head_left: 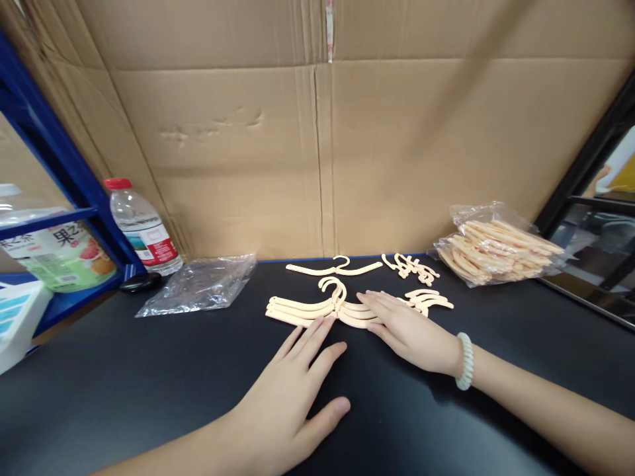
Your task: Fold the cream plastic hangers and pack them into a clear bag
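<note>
Left grip: fingers spread and extended, thumb held apart, nothing pinched; fingertips at the near edge of the cream hanger stack, just left of its centre — cannot tell whether they press on it. Right grip: open and laid palm down, its fingers over the right arms of the same stack, thumb out at the near edge; a pale coiled bracelet sits at the wrist. Stack lies flat on the black worktop, in front of both hands, with several hooks bunched at the middle and pointing away from the person. Behind it, a single hanger lies alone; to its right, a small heap of loose hooks. Loose curved arms show just beyond the right hand. Far right: clear bag of cream pieces. Left side: flattened clear bag, then a red-capped bottle beside a blue shelf frame. Backdrop — cardboard, creased and upright along the rear edge
</note>
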The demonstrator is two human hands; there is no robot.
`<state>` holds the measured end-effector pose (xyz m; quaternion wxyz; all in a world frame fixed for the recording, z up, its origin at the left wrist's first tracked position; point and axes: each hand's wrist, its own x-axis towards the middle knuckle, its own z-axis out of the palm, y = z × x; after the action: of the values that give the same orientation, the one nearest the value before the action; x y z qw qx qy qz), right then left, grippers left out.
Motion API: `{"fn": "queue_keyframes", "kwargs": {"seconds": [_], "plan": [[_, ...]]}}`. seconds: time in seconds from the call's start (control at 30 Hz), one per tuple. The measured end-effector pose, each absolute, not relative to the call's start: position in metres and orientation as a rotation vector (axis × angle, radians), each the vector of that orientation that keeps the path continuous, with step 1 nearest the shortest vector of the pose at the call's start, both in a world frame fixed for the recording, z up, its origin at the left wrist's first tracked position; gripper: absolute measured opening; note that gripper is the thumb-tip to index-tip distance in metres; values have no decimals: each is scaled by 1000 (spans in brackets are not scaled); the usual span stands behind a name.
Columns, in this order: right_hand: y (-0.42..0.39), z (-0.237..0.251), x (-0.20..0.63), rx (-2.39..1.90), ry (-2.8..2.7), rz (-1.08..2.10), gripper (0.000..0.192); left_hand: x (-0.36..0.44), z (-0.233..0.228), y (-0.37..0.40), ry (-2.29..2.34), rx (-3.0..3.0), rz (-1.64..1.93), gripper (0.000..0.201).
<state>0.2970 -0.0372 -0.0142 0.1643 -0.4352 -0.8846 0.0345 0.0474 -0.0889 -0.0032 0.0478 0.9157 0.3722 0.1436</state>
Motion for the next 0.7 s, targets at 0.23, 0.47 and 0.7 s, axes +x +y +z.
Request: {"fn": "queue_keyframes", "kwargs": {"seconds": [0.23,0.47,0.7], "plan": [[-40,-16,296,-1236,-2494,86,50,42,5,-85,1055,2781,292,52],[-43,-15,294,-1234,-2513,63,50,40,5,-86,1050,2759,311,54],[-47,-14,296,-1456,-2540,-43,74,33,6,-66,1154,2812,401,62]]}}
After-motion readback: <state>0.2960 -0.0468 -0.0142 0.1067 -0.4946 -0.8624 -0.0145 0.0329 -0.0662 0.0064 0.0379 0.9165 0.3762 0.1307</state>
